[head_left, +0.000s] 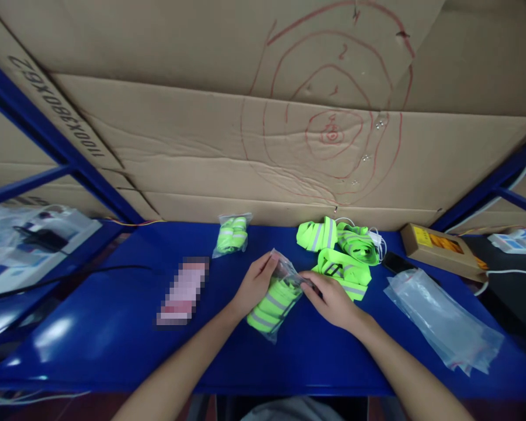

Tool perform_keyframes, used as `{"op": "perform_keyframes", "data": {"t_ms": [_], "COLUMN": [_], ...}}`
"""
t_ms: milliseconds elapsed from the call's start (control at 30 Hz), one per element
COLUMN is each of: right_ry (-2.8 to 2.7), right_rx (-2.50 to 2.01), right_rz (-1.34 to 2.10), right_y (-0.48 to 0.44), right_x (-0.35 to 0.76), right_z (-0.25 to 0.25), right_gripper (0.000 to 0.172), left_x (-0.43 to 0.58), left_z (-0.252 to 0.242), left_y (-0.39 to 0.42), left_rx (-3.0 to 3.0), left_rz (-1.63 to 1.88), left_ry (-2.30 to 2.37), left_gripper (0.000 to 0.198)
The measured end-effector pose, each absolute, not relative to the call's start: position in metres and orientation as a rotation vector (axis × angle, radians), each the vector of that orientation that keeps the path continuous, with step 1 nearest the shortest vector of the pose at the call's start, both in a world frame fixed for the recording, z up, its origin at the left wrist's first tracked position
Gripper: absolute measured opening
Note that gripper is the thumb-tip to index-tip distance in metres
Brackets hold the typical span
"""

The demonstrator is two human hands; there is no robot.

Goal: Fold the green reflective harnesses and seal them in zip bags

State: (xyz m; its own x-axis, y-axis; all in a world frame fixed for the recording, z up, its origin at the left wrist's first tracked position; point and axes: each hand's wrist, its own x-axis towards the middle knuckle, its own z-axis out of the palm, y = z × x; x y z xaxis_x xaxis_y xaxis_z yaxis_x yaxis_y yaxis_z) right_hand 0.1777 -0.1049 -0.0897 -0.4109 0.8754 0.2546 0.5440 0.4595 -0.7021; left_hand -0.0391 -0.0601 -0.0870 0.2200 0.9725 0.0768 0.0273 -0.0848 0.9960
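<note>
Between my hands is a clear plastic bag (284,266) with a folded neon-green reflective vest (269,310) inside, silver stripes showing through. My left hand (256,283) pinches the bag's upper left corner between thumb and fingers. At the upper right of the same bag, the fingers of my right hand (331,295) are closed on its edge. Just beyond my right hand lie loose rolled green reflective vests (344,272), several bundles close together. Farther back on the left, a bagged green vest (232,235) rests on the blue table (127,351).
A stack of clear plastic bags (442,318) lies at the right, with a dark phone (398,263) partly under it. Behind stands an open cardboard box (440,251). A blurred-out pink item (184,292) lies left. A cardboard wall (193,134) with red rings closes off the back.
</note>
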Motion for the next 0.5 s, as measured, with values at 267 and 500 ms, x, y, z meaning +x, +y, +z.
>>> {"op": "perform_keyframes", "data": {"t_ms": [267,500], "right_ry": [-2.124,-2.071], "right_rx": [-1.194,-1.193], "right_rz": [0.705,0.707], "right_y": [-0.1035,-0.1030], "right_x": [0.1776,0.1765], "right_z": [-0.0925,-0.0958], "right_gripper": [0.022,0.021], "left_x": [-0.0388,-0.0388], "left_z": [-0.0906,-0.0877], "left_y": [-0.0586,-0.0613], "left_rx": [1.440,1.424], "left_rz": [1.107,1.109], "left_ry": [1.023,1.041], "left_gripper": [0.038,0.038]}}
